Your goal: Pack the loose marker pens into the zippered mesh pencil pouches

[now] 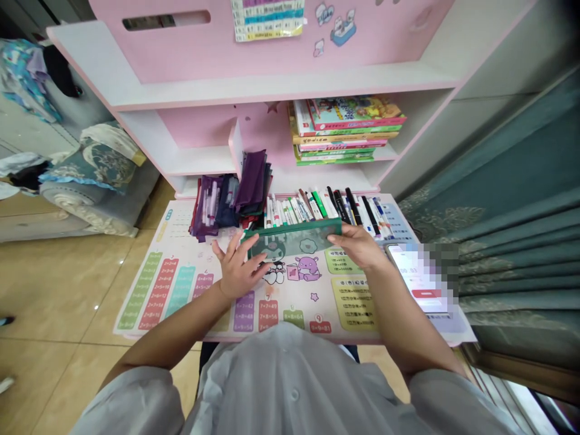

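Note:
A green mesh pencil pouch (294, 238) lies across the middle of the desk mat (181, 284). My left hand (238, 269) rests at its left end, fingers spread, thumb against the pouch's lower edge. My right hand (357, 244) grips the pouch's right end, fingers closed on its corner. Just behind the pouch lies a row of several pens and markers (326, 208). To the left, purple and dark pouches (231, 196) are stacked and leaning against the shelf divider.
A phone (419, 278) with a lit screen lies on the desk's right edge. Stacked books (344, 130) fill the pink shelf's lower right compartment. A teal curtain (521, 229) hangs at the right. A sofa with cushions (90, 175) stands left on the tiled floor.

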A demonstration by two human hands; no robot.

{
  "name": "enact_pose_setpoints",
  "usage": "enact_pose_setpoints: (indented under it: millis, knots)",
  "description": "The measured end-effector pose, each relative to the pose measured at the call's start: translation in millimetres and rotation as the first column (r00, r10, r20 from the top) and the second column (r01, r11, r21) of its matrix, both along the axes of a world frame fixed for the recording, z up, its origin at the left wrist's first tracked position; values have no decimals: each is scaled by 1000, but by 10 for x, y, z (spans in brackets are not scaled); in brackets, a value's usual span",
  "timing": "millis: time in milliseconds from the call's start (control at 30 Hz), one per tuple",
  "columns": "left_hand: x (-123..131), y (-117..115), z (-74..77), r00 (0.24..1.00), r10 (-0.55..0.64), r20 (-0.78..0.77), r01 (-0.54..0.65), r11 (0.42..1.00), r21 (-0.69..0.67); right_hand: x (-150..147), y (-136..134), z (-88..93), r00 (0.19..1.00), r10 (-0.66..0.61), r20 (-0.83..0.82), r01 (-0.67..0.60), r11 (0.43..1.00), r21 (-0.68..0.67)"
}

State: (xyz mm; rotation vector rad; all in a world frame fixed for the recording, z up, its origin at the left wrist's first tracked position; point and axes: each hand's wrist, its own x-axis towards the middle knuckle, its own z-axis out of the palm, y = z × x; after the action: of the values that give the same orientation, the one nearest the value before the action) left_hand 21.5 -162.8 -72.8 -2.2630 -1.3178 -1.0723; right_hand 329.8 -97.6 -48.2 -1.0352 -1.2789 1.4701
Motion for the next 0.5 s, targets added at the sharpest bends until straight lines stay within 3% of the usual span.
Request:
enact_pose_setpoints:
  millis: [133, 267, 333, 500]
  knots:
    - [-74, 62, 73, 984, 131, 118, -118, 987, -113, 17, -7, 18, 994, 97, 54, -102, 990, 93]
    - [-183, 158, 141, 925, 320, 205, -265, 930, -256, 45, 12, -20, 981, 132, 139, -153, 976, 157]
    - [-234, 200, 148, 923, 334, 189, -254, 901, -352, 66, 36, -63, 979, 134, 152, -159, 973, 169]
    - [-291, 228, 112, 943, 240, 231, -90, 852, -516, 125, 78, -111, 977, 131, 169, -164, 966, 200]
